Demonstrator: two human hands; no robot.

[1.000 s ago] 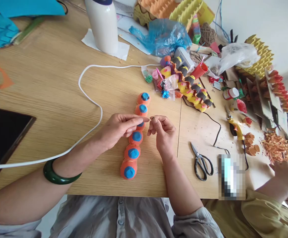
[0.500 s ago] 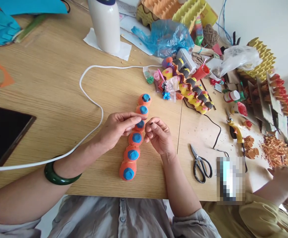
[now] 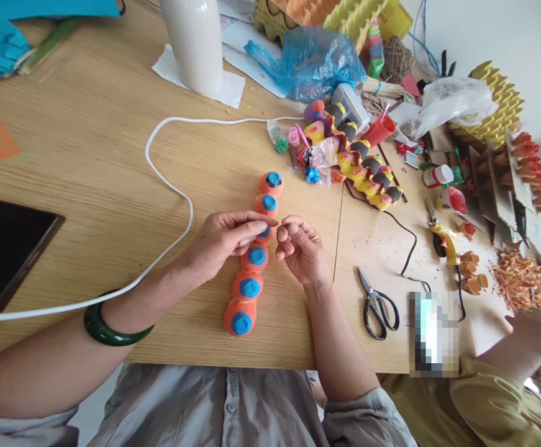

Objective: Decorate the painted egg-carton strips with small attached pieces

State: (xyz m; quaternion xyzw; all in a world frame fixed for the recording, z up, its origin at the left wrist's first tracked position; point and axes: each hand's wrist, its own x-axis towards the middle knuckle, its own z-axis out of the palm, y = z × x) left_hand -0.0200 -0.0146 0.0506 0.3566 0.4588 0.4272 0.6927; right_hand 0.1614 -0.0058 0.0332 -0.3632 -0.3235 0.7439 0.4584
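An orange strip of joined, rounded cups (image 3: 250, 287), like a row cut from an egg carton, lies lengthwise on the table. Each cup carries a flat blue patch; small black bits show on the patch at the far end. Over the strip's middle, partly covering it, is my left hand (image 3: 226, 239), its thumb and fingers pinched together; anything between them is too small to see. My right hand (image 3: 302, 251) is just right of the strip, thumb against forefinger on a tiny dark bit (image 3: 288, 226). The two hands' fingertips are close together.
Black-handled scissors (image 3: 376, 307) lie to the right. A white cable (image 3: 168, 183) curves across the left, beside a dark tablet (image 3: 9, 254). Painted egg-carton pieces (image 3: 358, 158) and a blue plastic bag (image 3: 317, 65) are behind. Another person's hand (image 3: 538, 335) is at far right.
My right hand's fingertips have risen slightly and turned, so less of the dark bit shows. My left hand has hardly moved. The whole view has shifted a little.
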